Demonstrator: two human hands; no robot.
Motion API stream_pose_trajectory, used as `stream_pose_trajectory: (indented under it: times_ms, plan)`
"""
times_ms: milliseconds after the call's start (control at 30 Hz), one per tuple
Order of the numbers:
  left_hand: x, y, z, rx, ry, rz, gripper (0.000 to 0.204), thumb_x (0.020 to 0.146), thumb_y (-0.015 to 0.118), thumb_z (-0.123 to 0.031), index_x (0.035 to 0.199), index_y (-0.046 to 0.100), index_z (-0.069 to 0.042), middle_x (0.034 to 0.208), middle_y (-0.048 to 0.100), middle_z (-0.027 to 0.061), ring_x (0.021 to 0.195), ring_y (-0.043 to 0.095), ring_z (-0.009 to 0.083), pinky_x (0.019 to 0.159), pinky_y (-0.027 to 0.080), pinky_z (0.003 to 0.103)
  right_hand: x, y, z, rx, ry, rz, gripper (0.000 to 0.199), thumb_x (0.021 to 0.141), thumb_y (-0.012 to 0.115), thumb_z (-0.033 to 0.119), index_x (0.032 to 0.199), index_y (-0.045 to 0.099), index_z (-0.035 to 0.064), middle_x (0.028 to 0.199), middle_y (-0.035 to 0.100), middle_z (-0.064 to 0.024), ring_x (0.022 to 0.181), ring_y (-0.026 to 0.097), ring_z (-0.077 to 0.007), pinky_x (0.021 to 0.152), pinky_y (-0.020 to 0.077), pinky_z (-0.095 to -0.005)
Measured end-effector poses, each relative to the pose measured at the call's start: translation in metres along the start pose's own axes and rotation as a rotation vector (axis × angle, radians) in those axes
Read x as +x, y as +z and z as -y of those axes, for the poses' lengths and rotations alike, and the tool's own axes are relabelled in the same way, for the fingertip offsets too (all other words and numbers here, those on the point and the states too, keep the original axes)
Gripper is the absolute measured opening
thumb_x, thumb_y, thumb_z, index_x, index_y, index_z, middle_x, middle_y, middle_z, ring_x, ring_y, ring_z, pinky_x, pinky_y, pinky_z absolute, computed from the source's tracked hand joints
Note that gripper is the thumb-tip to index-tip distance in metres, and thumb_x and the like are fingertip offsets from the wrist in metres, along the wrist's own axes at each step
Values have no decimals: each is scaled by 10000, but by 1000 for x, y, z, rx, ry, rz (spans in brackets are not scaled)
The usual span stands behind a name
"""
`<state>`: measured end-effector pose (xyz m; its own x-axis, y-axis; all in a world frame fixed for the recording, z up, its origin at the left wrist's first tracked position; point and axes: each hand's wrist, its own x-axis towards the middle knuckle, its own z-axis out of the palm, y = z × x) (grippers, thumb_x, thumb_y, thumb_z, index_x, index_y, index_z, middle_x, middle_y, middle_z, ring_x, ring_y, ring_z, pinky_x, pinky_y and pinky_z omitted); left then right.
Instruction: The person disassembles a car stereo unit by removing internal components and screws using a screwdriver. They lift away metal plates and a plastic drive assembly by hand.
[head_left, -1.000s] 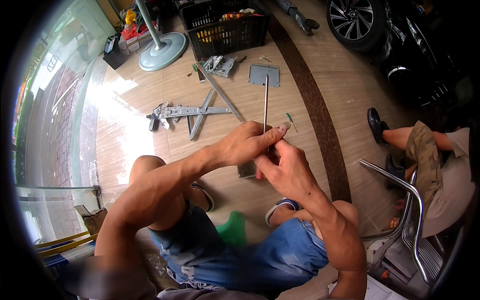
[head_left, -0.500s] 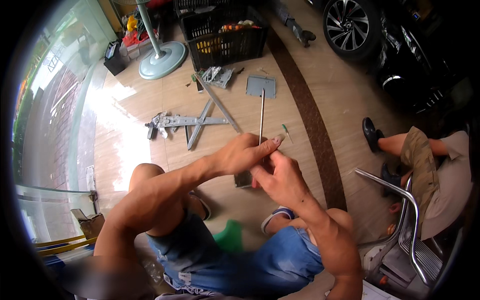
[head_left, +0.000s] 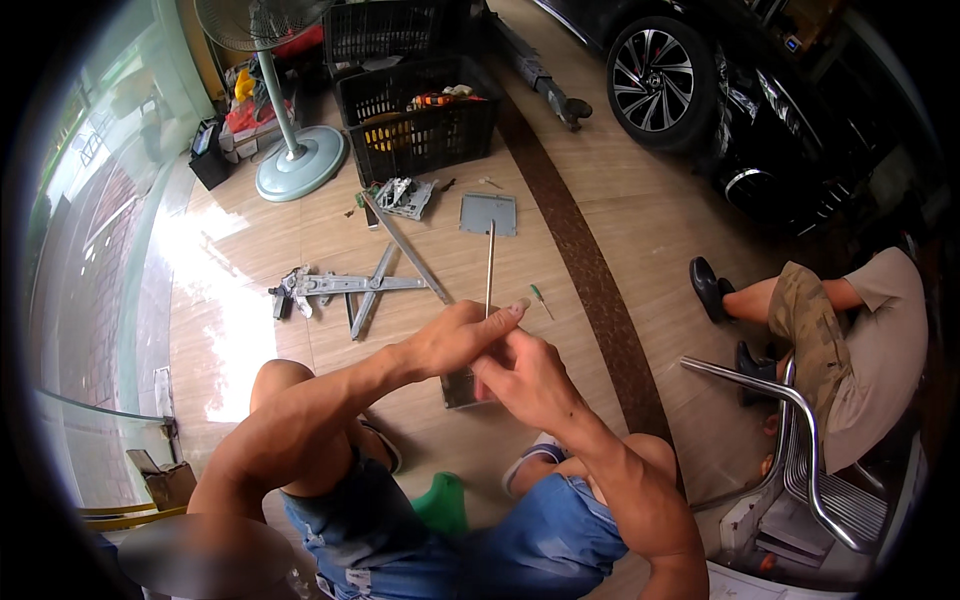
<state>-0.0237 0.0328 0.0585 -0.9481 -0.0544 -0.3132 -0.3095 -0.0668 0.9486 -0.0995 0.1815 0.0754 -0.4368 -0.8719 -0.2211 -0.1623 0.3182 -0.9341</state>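
Observation:
My two hands meet in front of my knees, closed around a long screwdriver. Its bare metal shaft (head_left: 490, 265) points away from me, and a bit of red handle (head_left: 481, 388) shows below the fingers. My left hand (head_left: 462, 332) comes across from the left with its thumb over the top. Close against it, my right hand (head_left: 528, 375) is curled, most of its fingers hidden. Beneath them, partly covered, is a small box-like metal piece (head_left: 458, 390). Beyond, a small green-handled screwdriver (head_left: 540, 298) and a crossed metal window regulator (head_left: 370, 283) lie on the floor.
A grey plate (head_left: 487, 212) and metal scraps (head_left: 405, 197) lie farther off. Behind stand a black crate (head_left: 420, 120) and a fan base (head_left: 300, 165). A car wheel (head_left: 655, 80) is at the far right. Someone sits beside a metal-tube chair (head_left: 820, 450).
The view has tilted up, so the floor things and hands appear lower and farther left. Both hands keep their grip on the screwdriver, with little other movement.

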Motion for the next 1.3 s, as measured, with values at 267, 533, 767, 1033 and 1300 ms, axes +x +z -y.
stream_pose_trajectory:
  times_ms: [267,533,767,1033,1300]
  plan:
    - [5,0,-7,-188,140,-69,744,1045,370,-604,1100,654,82,847,695,141,700,670,197,652,544,327,-8,-23,16,406,-49,-40,226,990,614,110,1144,579,-50,843,640,-43,635,571,-88,612,498,-249]
    - [14,-22,0,-304,117,-305,668,1034,423,-588,1172,645,26,895,645,59,738,632,169,707,523,301,-29,-30,28,377,-478,-630,392,960,690,117,1288,540,-38,981,650,-63,771,599,-99,680,517,-247]
    - [12,-25,7,-352,85,-304,475,1035,549,-438,1142,654,13,846,662,30,703,651,157,685,536,292,-28,-23,27,-197,-287,-348,224,896,748,189,1024,662,27,819,705,-101,687,687,-227,657,551,-356]
    - [16,-15,0,-292,22,-225,556,1013,550,-483,1195,646,33,998,644,108,870,639,195,828,522,329,-8,-5,-4,-446,-266,-134,289,892,710,302,968,636,33,831,714,-176,781,692,-405,707,548,-485]
    - [-1,-19,-10,-273,55,-252,537,1025,544,-466,1170,647,40,891,646,49,808,620,154,776,523,305,-33,-11,35,-112,-516,-575,308,918,721,212,1141,645,13,838,712,-135,742,710,-244,683,555,-351]
